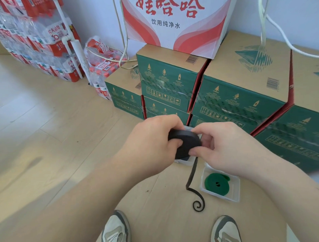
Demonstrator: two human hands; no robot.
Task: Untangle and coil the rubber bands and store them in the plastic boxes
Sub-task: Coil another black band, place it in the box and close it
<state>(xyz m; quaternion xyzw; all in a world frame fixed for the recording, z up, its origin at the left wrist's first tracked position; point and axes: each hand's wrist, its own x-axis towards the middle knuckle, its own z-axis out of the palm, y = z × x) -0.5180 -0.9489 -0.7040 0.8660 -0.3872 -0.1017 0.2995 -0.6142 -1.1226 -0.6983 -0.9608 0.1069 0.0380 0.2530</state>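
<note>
1. Head view: the left hand (152, 139) and the right hand (226, 147) meet in the middle, up above the pale wooden floor (47, 143).
2. Both hands hold the black band (186, 140). It is wound into a thick, flat, round roll and looks smooth and dull, like rubber.
3. The left hand has its fingers curled over the top of the roll, with the thumb pressed on its side. The right hand pinches the roll's right edge between thumb and fingers.
4. A loose tail (192, 172) of the same band hangs down from the roll as a thin flat strip. It reaches the floor and ends in a small tight curl ahead of the two shoes (115, 231).
5. The green band (216, 182) is a flat round roll with a tiny hole in the middle. It lies inside a clear plastic box (236, 188) on the floor, just right of the tail.
6. A second clear box (185, 162) sits on the floor under the hands. The hands and the black roll cover most of it, so what is inside is hard to tell.
7. Behind, green and brown cardboard boxes (171, 80) are stacked by the wall, with a white and red box (177, 20) on top, cut off by the picture's upper edge.
8. Packs of water bottles (35, 43) in shiny wrap stand at the far left.
9. The grey and white shoes are cut off at the bottom.
</note>
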